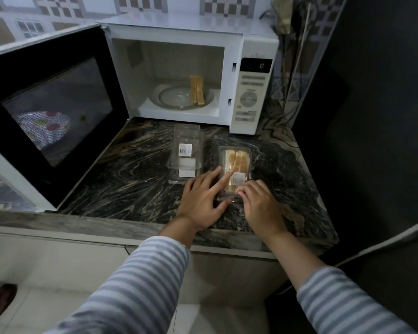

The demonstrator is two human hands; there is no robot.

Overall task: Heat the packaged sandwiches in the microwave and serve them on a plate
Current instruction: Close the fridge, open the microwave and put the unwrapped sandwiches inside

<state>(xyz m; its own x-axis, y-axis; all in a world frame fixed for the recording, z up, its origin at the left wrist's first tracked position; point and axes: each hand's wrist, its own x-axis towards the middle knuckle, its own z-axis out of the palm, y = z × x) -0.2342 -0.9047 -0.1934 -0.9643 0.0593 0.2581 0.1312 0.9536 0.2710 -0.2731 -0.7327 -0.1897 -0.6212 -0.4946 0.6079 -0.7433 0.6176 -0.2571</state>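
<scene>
Microwave [188,75], white, boxy, its black-framed door [51,112] swung fully open to the left; it stands at the back of a dark, swirl-veined stone bench [130,179]. Inside, a round glass plate [176,96] carries two sandwich halves [197,92] stood on edge. On the bench in front lie two clear plastic packs. The left pack [185,155] appears empty, bearing a barcode label. The right pack [235,169] is full, its pale bread slices showing through the lid, a small label near its front end. The left hand [200,203] lies with straight fingers, the forefinger pressing on the full pack's lid; its grip is released. The right hand [260,206] curls its fingers at the pack's near edge, apparently pinching the rim. Judged light; the thin shell likely flexes and slides on polished stone, the bread soft. Best held at the stiff rim seam while the lid is peeled.
</scene>
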